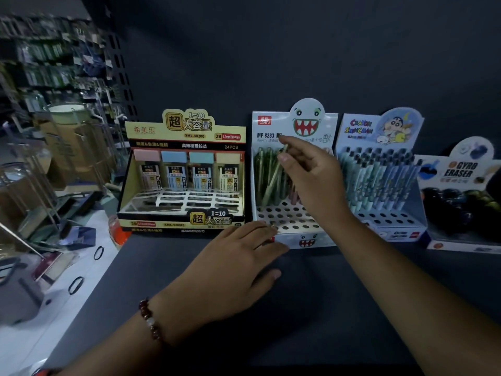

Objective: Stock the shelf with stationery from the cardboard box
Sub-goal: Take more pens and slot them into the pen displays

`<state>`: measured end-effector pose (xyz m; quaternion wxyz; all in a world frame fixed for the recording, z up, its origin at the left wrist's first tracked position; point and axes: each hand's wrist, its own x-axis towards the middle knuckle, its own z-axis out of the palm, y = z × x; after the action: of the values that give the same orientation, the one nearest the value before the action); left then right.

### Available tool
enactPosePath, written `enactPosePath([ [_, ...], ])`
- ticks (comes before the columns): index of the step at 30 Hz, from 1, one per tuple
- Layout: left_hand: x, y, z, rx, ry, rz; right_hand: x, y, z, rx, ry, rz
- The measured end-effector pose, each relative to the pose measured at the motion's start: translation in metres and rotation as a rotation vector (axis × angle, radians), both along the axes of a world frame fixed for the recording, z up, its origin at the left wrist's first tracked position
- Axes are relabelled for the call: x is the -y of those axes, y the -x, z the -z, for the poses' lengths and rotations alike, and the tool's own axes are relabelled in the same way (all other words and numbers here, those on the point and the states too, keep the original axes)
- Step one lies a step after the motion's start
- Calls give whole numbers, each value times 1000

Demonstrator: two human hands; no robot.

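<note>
1. The step in hand looks like filling the monster-face display box (294,164) with mechanical pencils, one at a time. The box stands on the dark shelf (298,308), between the lead-refill box (184,169) on its left and the cartoon pen display (379,169) on its right, with the gyro eraser box (461,196) further right.

2. The right hand (311,172) is raised over the rear rows of the monster-face box. Thumb and forefinger pinch the top end of a slim olive pencil (282,154), which slants down among the green pencils already standing there. The other fingers are loosely curled.

3. The left hand (238,261) lies at the front left corner of the same box, fingers fairly straight and resting against the box's front edge, seemingly to steady it. A small object may sit under the fingertips, but it is too blurred to tell what it is.

4. The rear holes are filled and several front rows of holes stand empty, so the box is judged only partly stocked.

5. The next move calls for guiding the pencil's lower tip into a free hole, lowering it until it seats upright, then letting go without tipping its neighbours.

6. The cardboard box that supplies the stock is not clearly in view; brown cartons at the far left are too blurred to identify.
</note>
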<state>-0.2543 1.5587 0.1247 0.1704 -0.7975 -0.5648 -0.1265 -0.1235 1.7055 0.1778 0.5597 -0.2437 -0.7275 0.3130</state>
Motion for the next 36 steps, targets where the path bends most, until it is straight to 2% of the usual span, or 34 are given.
enactPosePath([
  [4, 0, 0, 0, 5, 1, 4, 0, 2, 1, -9, -17, 26],
  [9, 0, 0, 0, 9, 7, 5, 4, 6, 5, 70, -42, 9],
  [19, 0, 0, -1, 38, 6, 22, 0, 18, 11, 128, 60, -27],
  [36, 2, 2, 2, 91, 32, 20, 2, 20, 18, 257, 55, 107],
])
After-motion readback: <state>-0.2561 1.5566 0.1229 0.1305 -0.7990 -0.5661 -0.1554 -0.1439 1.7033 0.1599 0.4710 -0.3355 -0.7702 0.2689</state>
